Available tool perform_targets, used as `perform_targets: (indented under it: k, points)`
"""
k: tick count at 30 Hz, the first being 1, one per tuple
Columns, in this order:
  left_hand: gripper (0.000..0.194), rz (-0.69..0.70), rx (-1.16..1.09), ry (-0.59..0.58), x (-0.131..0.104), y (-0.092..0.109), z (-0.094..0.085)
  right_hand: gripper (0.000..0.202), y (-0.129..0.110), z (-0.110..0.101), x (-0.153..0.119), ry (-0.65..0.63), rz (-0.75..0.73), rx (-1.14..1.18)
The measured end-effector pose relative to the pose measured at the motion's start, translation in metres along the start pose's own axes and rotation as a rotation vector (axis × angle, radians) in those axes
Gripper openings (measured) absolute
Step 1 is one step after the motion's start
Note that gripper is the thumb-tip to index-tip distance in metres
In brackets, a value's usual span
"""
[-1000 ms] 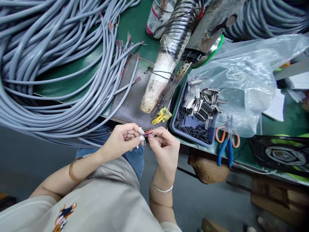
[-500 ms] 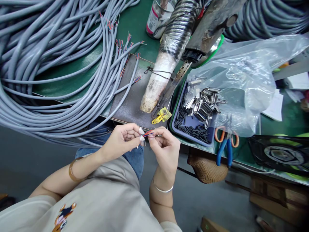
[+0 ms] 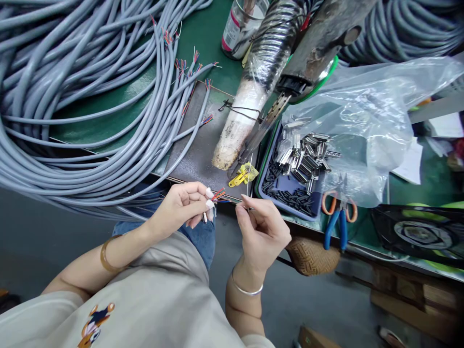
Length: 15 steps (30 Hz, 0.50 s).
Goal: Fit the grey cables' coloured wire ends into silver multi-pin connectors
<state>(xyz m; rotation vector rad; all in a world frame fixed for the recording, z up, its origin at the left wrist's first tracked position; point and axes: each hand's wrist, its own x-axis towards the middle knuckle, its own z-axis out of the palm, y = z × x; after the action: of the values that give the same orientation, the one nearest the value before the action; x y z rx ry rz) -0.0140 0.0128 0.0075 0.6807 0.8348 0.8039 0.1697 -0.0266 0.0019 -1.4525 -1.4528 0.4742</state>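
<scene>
My left hand (image 3: pixel 188 203), its thumb and a finger tipped with white wraps, is closed on a bundle of thin coloured wires (image 3: pixel 219 194). Red, orange and blue ends stick out to the right of the fingertips. A small metallic piece (image 3: pixel 205 217) shows just under that hand; its kind is unclear. My right hand (image 3: pixel 263 227) is apart from the wires, thumb and forefinger pinched together. What lies in the pinch is too small to name. Above it, a thin pale strand (image 3: pixel 249 174) hangs by a yellow clip-like piece (image 3: pixel 238 179) on a dark board (image 3: pixel 188 164).
Grey cables (image 3: pixel 108 159) with stripped ends cover the left of the table. A soldering iron (image 3: pixel 266 116) and a foil-wrapped duct (image 3: pixel 235 130) reach over the board. Right of them are a tray (image 3: pixel 290 210) of connectors and black sleeves, blue-handled pliers (image 3: pixel 337 227) and a plastic bag (image 3: pixel 377 140).
My right hand has moved right and slightly down, away from the wires it was touching. My left hand still grips the bundle, shifted a little left.
</scene>
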Motion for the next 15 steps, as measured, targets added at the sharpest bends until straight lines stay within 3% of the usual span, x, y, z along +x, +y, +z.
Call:
perform_targets:
  k: [8,15]
  points:
    - [0.028,-0.017,-0.026,-0.022,0.0005,-0.0013,-0.0004,0.025,0.0033,0.0039,0.0007,-0.039,-0.252,-0.07]
    - [0.026,-0.035,-0.02,-0.051,-0.0004,-0.0011,-0.0013,0.013,0.0059,-0.0012,0.0058,-0.171,-0.234,-0.12]
